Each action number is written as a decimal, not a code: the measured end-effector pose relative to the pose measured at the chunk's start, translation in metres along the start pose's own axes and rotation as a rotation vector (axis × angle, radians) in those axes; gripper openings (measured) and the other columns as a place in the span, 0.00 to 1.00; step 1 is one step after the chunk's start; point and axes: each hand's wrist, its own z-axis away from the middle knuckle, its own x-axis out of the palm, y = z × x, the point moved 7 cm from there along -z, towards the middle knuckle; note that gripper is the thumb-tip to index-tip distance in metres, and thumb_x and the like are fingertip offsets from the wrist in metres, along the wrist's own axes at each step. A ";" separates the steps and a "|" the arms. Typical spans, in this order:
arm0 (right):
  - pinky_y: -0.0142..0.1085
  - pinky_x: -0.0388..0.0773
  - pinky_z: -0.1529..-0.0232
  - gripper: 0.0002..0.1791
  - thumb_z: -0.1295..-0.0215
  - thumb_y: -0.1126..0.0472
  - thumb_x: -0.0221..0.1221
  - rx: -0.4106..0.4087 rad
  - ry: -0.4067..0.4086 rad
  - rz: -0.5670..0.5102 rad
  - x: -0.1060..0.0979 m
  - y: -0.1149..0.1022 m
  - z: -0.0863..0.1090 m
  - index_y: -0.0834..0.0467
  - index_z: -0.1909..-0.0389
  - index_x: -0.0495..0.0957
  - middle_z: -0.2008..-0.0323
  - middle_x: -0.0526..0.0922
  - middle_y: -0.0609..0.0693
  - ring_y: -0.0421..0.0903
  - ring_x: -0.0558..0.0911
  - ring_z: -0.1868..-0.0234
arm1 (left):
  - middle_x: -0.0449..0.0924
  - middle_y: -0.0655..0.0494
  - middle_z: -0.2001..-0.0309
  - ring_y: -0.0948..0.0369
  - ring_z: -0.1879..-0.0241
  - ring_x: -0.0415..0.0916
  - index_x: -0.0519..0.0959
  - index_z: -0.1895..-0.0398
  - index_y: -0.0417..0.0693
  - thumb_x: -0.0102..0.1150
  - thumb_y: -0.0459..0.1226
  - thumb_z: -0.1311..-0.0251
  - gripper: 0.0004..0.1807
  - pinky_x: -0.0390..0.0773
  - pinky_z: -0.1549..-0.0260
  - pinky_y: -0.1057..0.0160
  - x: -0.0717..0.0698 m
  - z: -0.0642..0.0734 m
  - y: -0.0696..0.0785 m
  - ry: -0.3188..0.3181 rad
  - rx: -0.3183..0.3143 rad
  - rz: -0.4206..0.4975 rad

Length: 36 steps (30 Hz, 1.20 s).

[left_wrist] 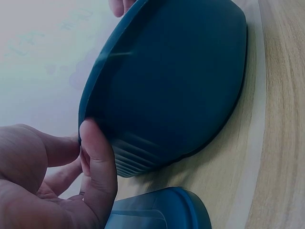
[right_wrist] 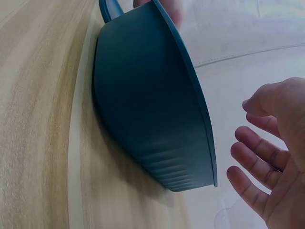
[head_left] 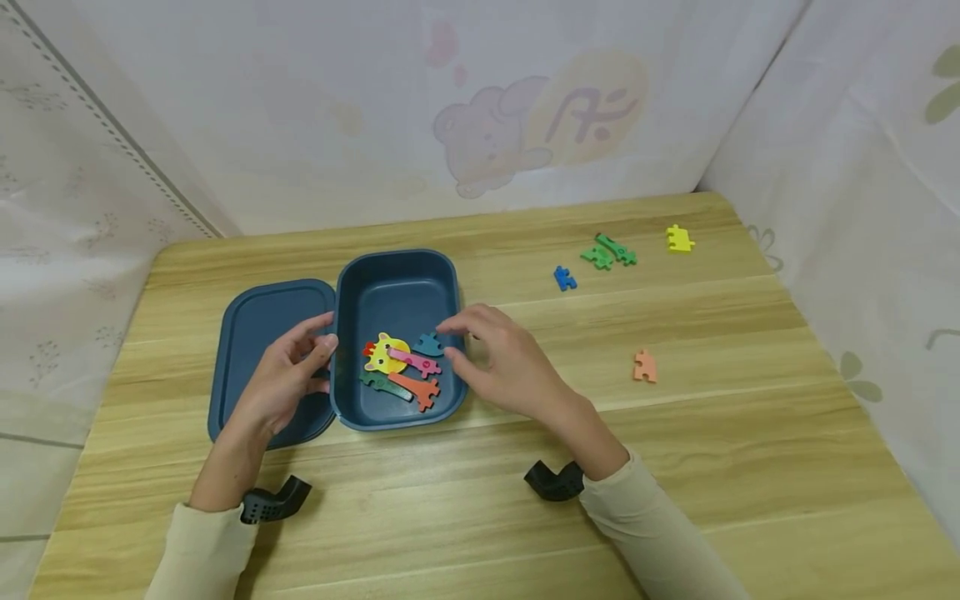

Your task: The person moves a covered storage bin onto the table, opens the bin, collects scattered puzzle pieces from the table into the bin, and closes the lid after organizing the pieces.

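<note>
A dark blue lunch box (head_left: 397,283) stands uncovered on the table. Its left rim is pinched by my left hand (head_left: 288,367), with the thumb at the edge; the left wrist view shows the fingers (left_wrist: 97,152) against the outer wall. My right hand (head_left: 506,358) hovers over the right rim, thumb and fingers apart, nothing between them. Just by its fingertips is a teal puzzle piece (head_left: 429,343). Inside the box, a yellow giraffe-head piece (head_left: 384,354) lies among a pink piece (head_left: 416,362), a dark green piece (head_left: 386,384) and an orange piece (head_left: 420,390).
The blue lid (head_left: 255,333) lies left of the box, partly behind my left hand. Farther right on the wooden table lie a blue piece (head_left: 565,278), two green pieces (head_left: 617,249), a yellow piece (head_left: 678,239) and a peach piece (head_left: 644,367). Patterned cloth (head_left: 337,125) hangs behind.
</note>
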 end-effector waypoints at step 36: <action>0.48 0.85 0.42 0.17 0.29 0.63 0.67 0.044 0.115 0.108 -0.039 0.044 0.048 0.56 0.41 0.84 0.45 0.86 0.50 0.48 0.84 0.42 | 0.75 0.67 0.53 0.66 0.57 0.74 0.56 0.15 0.51 0.52 0.45 0.18 0.34 0.87 0.65 0.68 0.002 0.000 -0.001 0.018 -0.015 0.004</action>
